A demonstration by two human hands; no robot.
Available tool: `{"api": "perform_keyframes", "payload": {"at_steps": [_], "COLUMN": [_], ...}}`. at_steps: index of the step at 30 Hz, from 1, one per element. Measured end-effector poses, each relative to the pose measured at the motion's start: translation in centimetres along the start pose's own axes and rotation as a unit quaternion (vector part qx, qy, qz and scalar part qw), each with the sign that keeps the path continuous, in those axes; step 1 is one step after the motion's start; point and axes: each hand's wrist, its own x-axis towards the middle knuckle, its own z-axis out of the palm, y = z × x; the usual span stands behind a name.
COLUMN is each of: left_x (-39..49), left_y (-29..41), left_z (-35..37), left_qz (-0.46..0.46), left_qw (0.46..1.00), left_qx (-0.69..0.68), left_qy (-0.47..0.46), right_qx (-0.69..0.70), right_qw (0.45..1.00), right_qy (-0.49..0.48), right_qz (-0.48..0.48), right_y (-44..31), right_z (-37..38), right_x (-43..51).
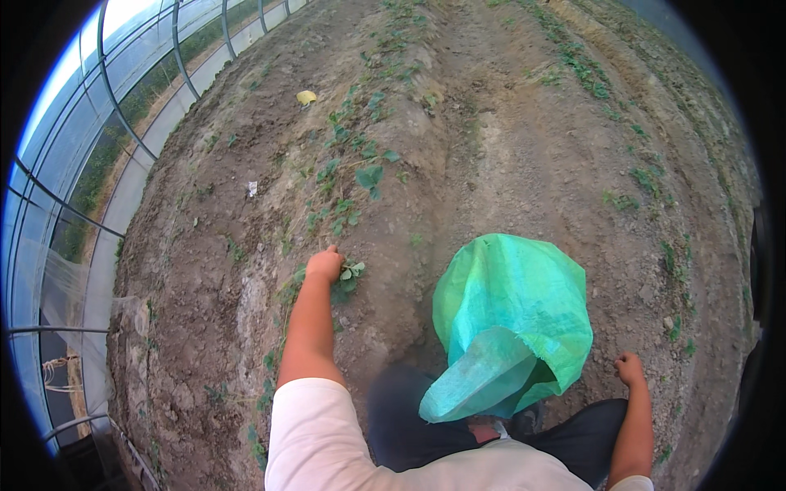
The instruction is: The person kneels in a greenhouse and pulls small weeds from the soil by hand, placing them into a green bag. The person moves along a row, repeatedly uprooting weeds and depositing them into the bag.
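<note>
On the left-hand soil ridge, my left hand reaches down into a low green leafy plant. Its fingers are curled at the stems, with leaves poking out on both sides and some pale undersides turned up; the fingertips are partly hidden. My right hand hangs over the soil beside my right knee, fingers curled, with nothing visible in it. Between my legs stands a green woven plastic sack, its mouth folded open toward me. What is inside it cannot be seen.
More leafy plants trail along the left ridge, and another row grows at right. A bare furrow runs between. A yellow leaf-like piece and a white scrap lie on the soil. Greenhouse hoops and plastic film line the left.
</note>
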Motion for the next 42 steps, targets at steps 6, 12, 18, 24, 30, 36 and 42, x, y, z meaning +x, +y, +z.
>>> {"api": "perform_keyframes", "payload": {"at_steps": [6,12,18,24,30,36,42], "left_x": [0.3,0.8,-1.4,-5.5,-4.9,-3.4,-2.9], "left_y": [0.0,-0.2,-3.0,-0.6,1.2,1.8,2.6], "left_z": [0.7,1.9,-2.6,-1.6,2.7,2.6,1.9], "left_qz": [0.015,-0.081,-0.24,-0.141,-0.099,-0.111,-0.114], "left_qw": [0.999,0.99,0.888,0.915,0.951,0.982,0.98], "left_qx": [0.011,-0.099,-0.15,-0.261,-0.234,-0.136,-0.152], "left_qy": [-0.03,0.051,0.362,0.272,0.176,0.073,0.058], "right_qx": [-0.002,-0.007,-0.017,0.049,-0.023,0.021,0.0], "right_qw": [1.0,1.0,1.0,0.999,1.0,1.0,1.0], "right_qy": [0.001,-0.003,-0.007,-0.014,-0.015,-0.012,-0.015], "right_qz": [0.014,0.014,0.001,0.019,0.005,-0.015,-0.009], "right_y": [-0.5,0.7,0.7,-0.3,-0.6,0.8,1.0], "right_z": [0.0,0.5,0.2,0.3,0.0,0.3,0.3], "right_x": [-0.2,0.7,0.5,0.1,-0.2,0.1,0.3]}}
